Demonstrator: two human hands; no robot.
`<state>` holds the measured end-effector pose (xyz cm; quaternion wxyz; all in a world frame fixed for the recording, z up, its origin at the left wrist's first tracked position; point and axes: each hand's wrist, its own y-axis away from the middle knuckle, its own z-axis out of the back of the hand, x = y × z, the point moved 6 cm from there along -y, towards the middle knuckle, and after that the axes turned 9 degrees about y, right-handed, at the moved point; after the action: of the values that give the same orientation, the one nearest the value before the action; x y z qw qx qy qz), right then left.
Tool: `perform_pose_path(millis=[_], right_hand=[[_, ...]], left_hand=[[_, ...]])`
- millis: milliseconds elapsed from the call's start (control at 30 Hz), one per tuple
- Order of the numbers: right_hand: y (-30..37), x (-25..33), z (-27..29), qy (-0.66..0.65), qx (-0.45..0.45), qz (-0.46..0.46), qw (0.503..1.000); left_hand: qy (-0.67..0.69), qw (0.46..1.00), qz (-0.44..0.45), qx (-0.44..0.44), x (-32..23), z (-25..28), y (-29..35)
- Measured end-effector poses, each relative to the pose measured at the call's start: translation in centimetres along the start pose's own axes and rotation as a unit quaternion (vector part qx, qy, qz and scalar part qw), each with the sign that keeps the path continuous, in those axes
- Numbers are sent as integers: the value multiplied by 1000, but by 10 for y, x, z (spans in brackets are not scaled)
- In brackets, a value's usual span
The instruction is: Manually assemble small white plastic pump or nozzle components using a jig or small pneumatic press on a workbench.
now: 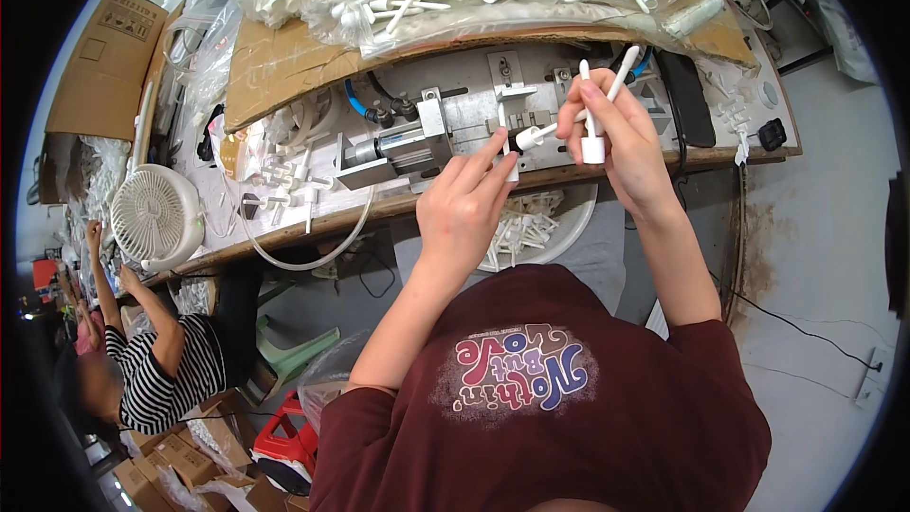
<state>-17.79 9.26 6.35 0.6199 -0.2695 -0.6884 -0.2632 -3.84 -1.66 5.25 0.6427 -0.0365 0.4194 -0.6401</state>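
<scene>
A dark red shirt (569, 417) fills the lower middle of the frame, both forearms rising from it. The left hand (464, 204) pinches one white plastic tube piece (507, 142) between thumb and fingertips, just in front of the metal press jig (427, 137) on the tabletop (284, 66). The right hand (611, 128), closed, grips several white nozzle parts (592, 123) fanned upward at centre right. These parts look light, stiff and smooth, likely slippery; the thicker cap end seems the surest hold. A white bowl (569, 228) of similar pieces sits below the tabletop edge.
</scene>
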Motion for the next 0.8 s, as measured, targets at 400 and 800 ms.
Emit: perform_pose_path(millis=[400, 800], right_hand=[[15, -10, 9, 28, -57, 0, 998], [15, -14, 7, -61, -23, -37, 997]], left_hand=[[-95, 993, 3, 72, 6, -31, -5], [-85, 993, 24, 83, 11, -32, -6]])
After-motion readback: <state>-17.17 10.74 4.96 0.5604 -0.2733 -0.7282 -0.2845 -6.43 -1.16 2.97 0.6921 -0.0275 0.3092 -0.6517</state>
